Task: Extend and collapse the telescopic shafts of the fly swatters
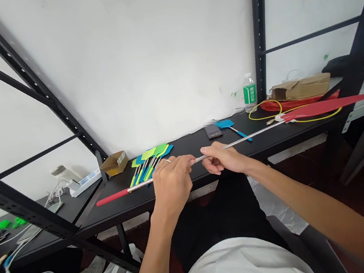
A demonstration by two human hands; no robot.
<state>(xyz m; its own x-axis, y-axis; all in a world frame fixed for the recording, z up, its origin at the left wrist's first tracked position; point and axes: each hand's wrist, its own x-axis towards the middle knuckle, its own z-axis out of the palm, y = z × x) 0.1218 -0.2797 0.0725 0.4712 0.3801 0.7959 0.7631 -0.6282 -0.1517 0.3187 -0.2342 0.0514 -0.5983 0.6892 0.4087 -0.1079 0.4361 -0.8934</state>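
A long fly swatter [253, 136] with a thin metal telescopic shaft stretches across the view in front of me. Its red grip points left and its flat red head, seen nearly edge-on, points right. My left hand [173, 180], with a ring on one finger, is closed around the shaft left of its middle. Just to the right, my right hand [223, 157] pinches the shaft between thumb and curled fingers. Beyond my left hand, several shorter swatters [149, 154] with blue and lime-green heads lie fanned on the black table [186, 147].
A blue swatter [225, 123] and a phone [213, 131] lie at the back. A water bottle [249, 93] stands by a rack post, near a cardboard box [301, 88] and yellow cord. A small open box [114, 164] sits left. Black metal posts [25, 79] frame the table.
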